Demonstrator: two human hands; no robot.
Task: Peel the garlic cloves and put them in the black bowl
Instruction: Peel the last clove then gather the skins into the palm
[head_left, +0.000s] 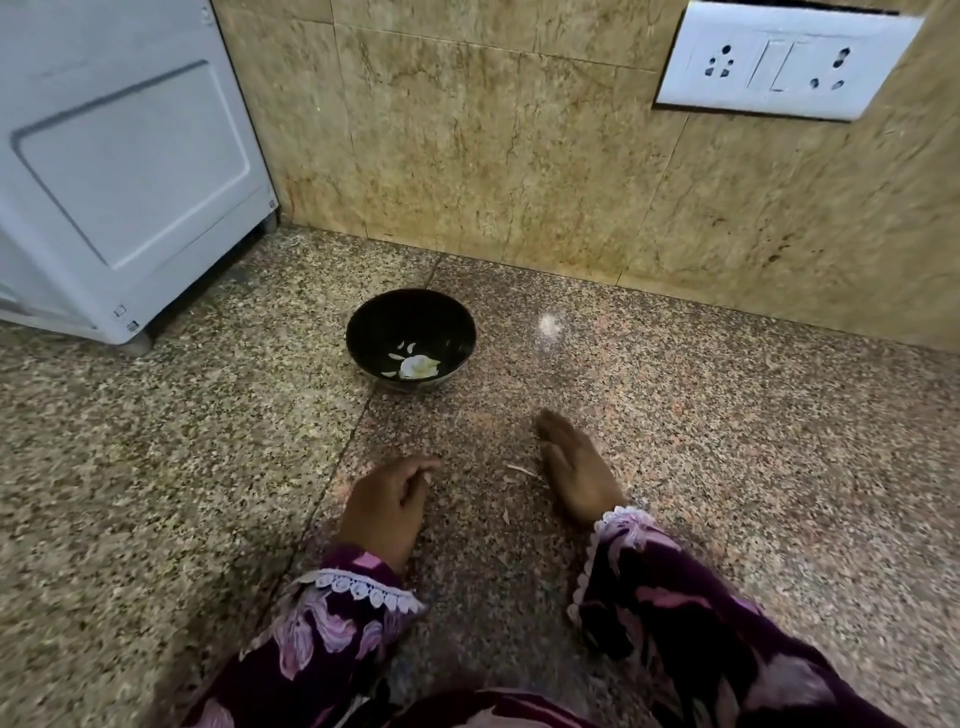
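Garlic cloves (414, 365) lie in the black bowl (457, 332); left hand (387, 501) loosely curled, right hand (576, 470) flat, both empty; sweeping could scatter skins (521, 470)

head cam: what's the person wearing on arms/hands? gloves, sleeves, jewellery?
No gloves: both the left hand and the right hand are bare, with no rings or bangles visible. Long sleeves reach the wrists: the left sleeve and right sleeve are dark purple fabric with a pink and lilac floral print. Each cuff is edged with white scalloped lace trim.
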